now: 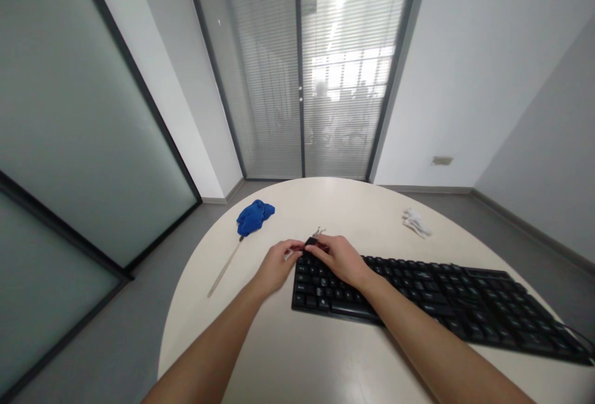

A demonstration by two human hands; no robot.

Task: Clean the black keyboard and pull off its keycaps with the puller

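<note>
A black keyboard (437, 295) lies at a slant across the front right of the round table. Over its upper left corner, my two hands meet at a small black keycap (311, 241). My left hand (277, 263) pinches at its left side between thumb and fingertips. From the other side, my right hand (341, 258) closes its thumb and fingers round it, the wrist crossing above the keys. Thin wire ends, like those of a keycap puller (319, 231), poke out above the right fingertips; the rest of that piece is hidden.
A blue cloth (254, 217) sits at the table's left, touching a thin pale stick (225, 267). A crumpled white cloth (416, 222) lies at the back right. The keyboard's cable (577, 333) runs off at the right. Beyond the curved table edge stand glass doors (302, 137).
</note>
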